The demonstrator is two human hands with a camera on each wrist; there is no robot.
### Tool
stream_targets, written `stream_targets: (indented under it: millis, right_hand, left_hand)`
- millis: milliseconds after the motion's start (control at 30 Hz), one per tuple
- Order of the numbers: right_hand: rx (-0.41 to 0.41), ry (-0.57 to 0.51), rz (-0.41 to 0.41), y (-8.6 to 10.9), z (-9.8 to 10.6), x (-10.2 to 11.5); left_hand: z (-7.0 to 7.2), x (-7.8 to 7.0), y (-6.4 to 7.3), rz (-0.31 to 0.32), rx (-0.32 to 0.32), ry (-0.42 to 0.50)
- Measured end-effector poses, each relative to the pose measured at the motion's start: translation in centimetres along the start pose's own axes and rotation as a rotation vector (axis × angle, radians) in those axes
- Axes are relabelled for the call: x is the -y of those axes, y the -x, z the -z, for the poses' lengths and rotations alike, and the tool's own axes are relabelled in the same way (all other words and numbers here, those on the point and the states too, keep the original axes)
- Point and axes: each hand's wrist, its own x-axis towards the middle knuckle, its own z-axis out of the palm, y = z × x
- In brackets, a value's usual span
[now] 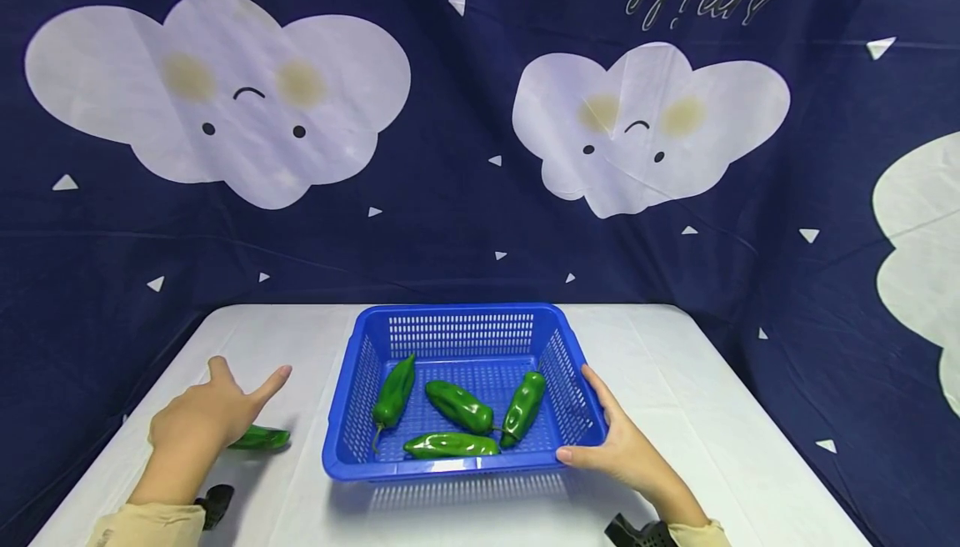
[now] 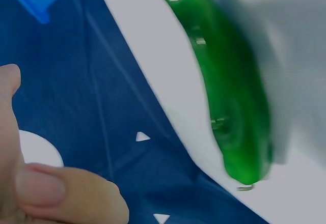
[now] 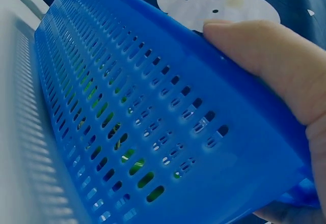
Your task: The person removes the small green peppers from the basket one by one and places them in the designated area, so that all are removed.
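A blue plastic basket (image 1: 347, 470) with slotted walls stands on the white table, holding several green peppers (image 1: 459, 407). My right hand (image 1: 618, 449) grips its near right corner, thumb on the front rim and fingers along the right side. In the right wrist view the thumb (image 3: 254, 43) lies on the rim, and green shows through the slots of the basket wall (image 3: 168, 102). To the left of the basket, my left hand (image 1: 201, 415) is over another green pepper (image 1: 264, 439), thumb and a finger spread apart. That whole pepper (image 2: 229, 86) lies away from the fingers in the left wrist view.
Behind the white table (image 1: 630, 338) hangs a dark blue cloth (image 1: 450, 238) printed with white clouds and small triangles. A black strap device (image 1: 216, 504) is on the left wrist, and another (image 1: 637, 533) is on the right wrist.
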Motion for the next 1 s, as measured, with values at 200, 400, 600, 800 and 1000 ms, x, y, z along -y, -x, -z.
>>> stream_targets:
  millis: [200, 400, 600, 800, 1000]
  right_hand:
    - [-0.003, -0.076, 0.013, 0.1, -0.1, -0.3]
    - [-0.008, -0.158, 0.02, 0.2, -0.2, -1.0]
    - [-0.065, -0.167, 0.107, 0.3, -0.7, -2.1]
    - [-0.087, -0.18, 0.217, 0.4, -1.2, -3.3]
    - [-0.101, -0.199, 0.215, 0.3, -1.4, -3.4]
  left_hand:
    - [0.9, -1.0, 0.7, -0.05, -0.033, 0.014]
    - [1.6, -2.0, 1.2, -0.085, -0.051, 0.02]
    - [2.4, -3.5, 1.9, -0.115, -0.089, 0.01]
    - [3.1, -5.8, 3.1, -0.165, -0.134, 0.015]
    - [3.6, -8.6, 3.7, -0.244, -0.166, 0.026]
